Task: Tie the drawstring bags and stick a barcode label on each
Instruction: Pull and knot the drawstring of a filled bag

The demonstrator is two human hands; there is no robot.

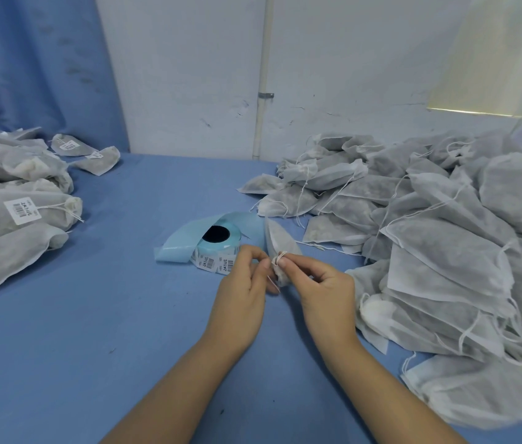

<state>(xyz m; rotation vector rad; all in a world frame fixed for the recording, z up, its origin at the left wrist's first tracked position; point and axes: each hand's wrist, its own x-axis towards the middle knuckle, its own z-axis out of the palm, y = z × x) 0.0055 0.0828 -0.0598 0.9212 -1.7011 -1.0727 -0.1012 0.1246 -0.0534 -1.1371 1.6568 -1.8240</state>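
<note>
One grey non-woven drawstring bag [277, 235] stands on end above the blue table, its gathered neck toward me. My right hand [320, 290] pinches that neck, with white string looped around it. My left hand [243, 286] pinches the loose end of the string [273, 281] right beside it. Just behind my left hand lies a roll of barcode labels [216, 251] on pale blue backing, its liner tail unrolled to the left.
A big heap of grey bags with loose strings [439, 238] fills the right side. A pile of tied, labelled bags [19, 206] sits at the left. The blue table cloth [109, 315] spreads between them; a white wall and blue curtain stand behind.
</note>
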